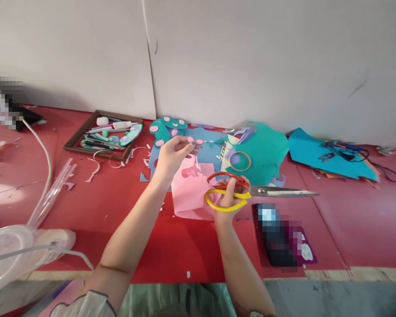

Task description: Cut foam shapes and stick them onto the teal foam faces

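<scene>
Scissors [260,191], likely heavy, handles [222,210] gripped in right hand [230,199] | left hand [172,159] pinches small pink piece [190,139], nearer back edge of tabletop [350,211] | probably flimsy; hold by rim

Mod. bright, glare far L, pixelated spots

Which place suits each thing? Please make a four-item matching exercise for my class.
1. red-and-yellow-handled metal scissors
2. brown rectangular open tray
3. pink paper-like sheet
4. bright-blue pointed sheet

A. partly beneath thin dark cables
B. held in the right hand
C. furthest left of these four
D. seen between the left hand and right hand

Pairs: 1-B, 2-C, 3-D, 4-A
</scene>
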Motion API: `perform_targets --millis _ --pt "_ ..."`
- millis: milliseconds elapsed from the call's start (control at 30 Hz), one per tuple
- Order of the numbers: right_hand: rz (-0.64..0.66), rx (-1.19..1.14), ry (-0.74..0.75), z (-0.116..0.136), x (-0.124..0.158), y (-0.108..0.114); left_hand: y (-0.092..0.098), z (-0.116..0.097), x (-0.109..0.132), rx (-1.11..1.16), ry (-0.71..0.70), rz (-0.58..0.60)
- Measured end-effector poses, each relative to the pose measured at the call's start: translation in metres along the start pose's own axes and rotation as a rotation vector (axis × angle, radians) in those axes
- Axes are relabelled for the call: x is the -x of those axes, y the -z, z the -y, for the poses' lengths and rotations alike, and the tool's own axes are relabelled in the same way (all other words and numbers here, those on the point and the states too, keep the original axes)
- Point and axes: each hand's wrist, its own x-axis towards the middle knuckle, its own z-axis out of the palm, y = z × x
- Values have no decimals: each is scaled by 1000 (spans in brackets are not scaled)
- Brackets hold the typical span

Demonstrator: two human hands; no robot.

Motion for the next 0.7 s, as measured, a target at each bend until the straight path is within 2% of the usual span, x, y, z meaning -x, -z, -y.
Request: perform_targets --millis 100,233,400,700 --pt "-32 30 6 -1 0 0 -1 0 1 27 40 2" --pt "30 33 -40 -2 4 0 1 0 2 49 66 -14" --pt "81 6 -124 0 8 0 2 -2 4 77 70 -13" --pt "75 1 -130 -2 6 -1 3 0 2 69 55 -21"
